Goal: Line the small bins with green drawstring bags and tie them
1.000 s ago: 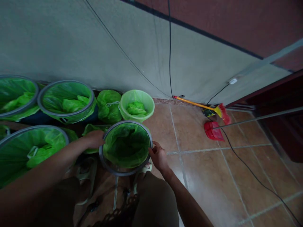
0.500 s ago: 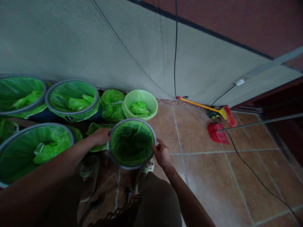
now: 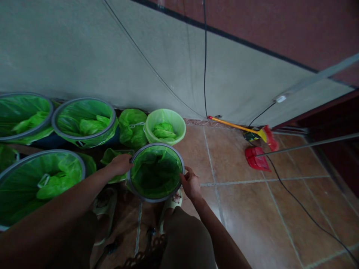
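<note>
A round trash can [image 3: 157, 199] with a grey rim stands between my feet, its inside covered by a green plastic bag [image 3: 157, 173]. My left hand [image 3: 121, 164] grips the rim at the left side, fingers curled at the edge. At the opposite side, my right hand [image 3: 191, 183] pinches the rim with thumb and fingers. The bag hangs open down the can, and its bottom is dark. Just behind stands a pale green basin-like bin [image 3: 179, 131] with a crumpled green bag inside.
More lined trash cans [image 3: 84, 140] stand at left along the wall, near a tied green bag [image 3: 133, 129]. On the tiled floor to the right lie a yellow-handled broom [image 3: 235, 124], a red dustpan [image 3: 256, 158] and a black cable [image 3: 297, 209].
Both hands stay on the rim of the trash can. The view has shifted slightly, so most things sit a little lower and further left.
</note>
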### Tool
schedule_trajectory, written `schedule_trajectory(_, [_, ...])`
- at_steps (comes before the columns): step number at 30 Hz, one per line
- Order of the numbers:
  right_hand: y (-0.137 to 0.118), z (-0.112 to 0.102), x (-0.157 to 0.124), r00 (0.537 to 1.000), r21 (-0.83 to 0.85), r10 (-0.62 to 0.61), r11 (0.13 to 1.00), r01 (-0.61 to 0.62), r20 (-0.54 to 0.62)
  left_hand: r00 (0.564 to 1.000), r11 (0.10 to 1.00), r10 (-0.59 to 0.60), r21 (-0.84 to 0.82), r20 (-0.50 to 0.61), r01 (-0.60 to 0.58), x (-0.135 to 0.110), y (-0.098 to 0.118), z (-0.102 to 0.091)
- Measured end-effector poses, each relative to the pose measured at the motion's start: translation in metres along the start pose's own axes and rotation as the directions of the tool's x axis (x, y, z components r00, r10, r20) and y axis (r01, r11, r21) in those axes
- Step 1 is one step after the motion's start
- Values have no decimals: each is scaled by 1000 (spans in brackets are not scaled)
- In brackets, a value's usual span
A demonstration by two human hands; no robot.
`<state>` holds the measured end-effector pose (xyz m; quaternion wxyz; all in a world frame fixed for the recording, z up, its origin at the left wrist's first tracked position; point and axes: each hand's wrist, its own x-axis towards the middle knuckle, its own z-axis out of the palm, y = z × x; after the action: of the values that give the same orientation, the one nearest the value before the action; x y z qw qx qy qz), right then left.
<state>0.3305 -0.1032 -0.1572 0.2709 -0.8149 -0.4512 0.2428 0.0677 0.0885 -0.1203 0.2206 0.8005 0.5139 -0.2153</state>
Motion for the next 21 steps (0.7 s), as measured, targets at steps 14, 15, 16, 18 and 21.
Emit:
schedule_trajectory(14, [13, 20, 5, 999, -133, -1, 991, 7, 43, 1000, 1000, -3, 17, -15, 3, 9, -3, 12])
schedule_trajectory(15, [13, 20, 5, 999, -138, -4, 990, 10, 46, 1000, 1000, -5, 23, -17, 5, 9, -4, 13])
schedule_trajectory(16, [13, 20, 5, 999, -145, -7, 989, 14, 46, 1000, 1000, -10, 27, -23, 11, 9, -4, 14])
schedule_trajectory(18, [13, 21, 6, 999, -166, -7, 986, 14, 41, 999, 999, -28, 25, -35, 29, 9, -4, 14])
schedule_trajectory(21, [13, 21, 7, 999, -191, -5, 981, 14, 48, 998, 999, -49, 1, -36, 49, 9, -2, 13])
